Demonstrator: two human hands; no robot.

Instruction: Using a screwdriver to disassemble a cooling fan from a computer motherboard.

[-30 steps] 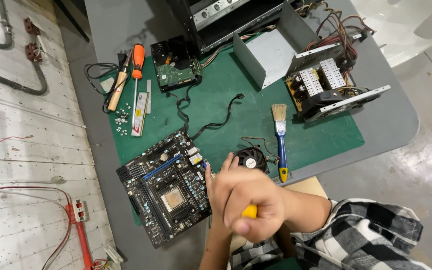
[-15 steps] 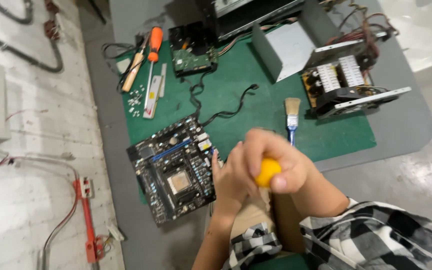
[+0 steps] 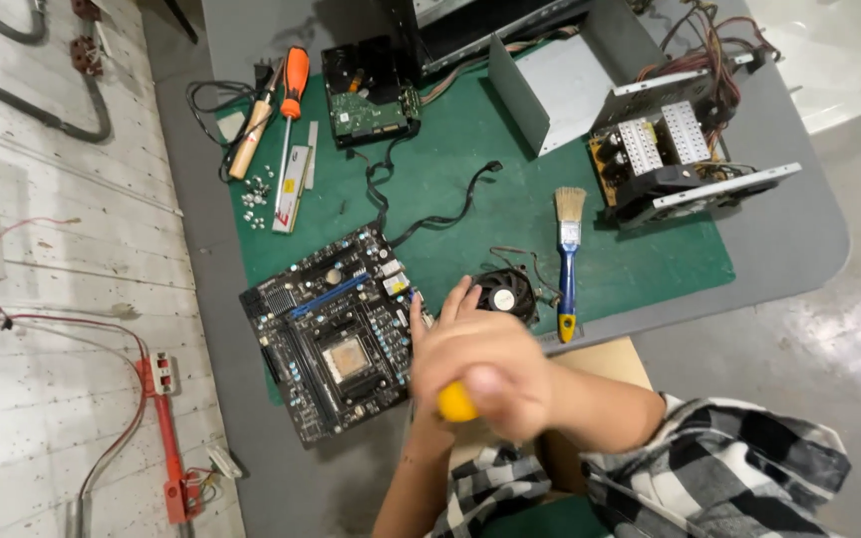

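Note:
My right hand point(image 3: 495, 374) comes in from the right in a black-and-white plaid sleeve and is closed around a yellow tool handle point(image 3: 455, 403); the rest of the tool is hidden. My left hand point(image 3: 442, 317) lies partly under it. Its fingers are stretched out and apart, between the right edge of a black motherboard point(image 3: 331, 339) and a small black cooling fan point(image 3: 505, 292). The motherboard lies flat at the near left corner of a green mat point(image 3: 450, 169).
On the mat lie a blue-handled brush point(image 3: 568, 254), an orange screwdriver point(image 3: 294, 75), a wooden-handled tool point(image 3: 249, 139), loose screws point(image 3: 256, 189), a hard drive point(image 3: 371, 100), a black cable point(image 3: 430, 214) and an open power supply point(image 3: 665, 149). The grey table's edge point(image 3: 799, 239) is on the right.
The view has shifted and both hands sit lower in it. The right hand stays closed on the yellow handle, and the left hand's fingers now reach toward the motherboard's edge.

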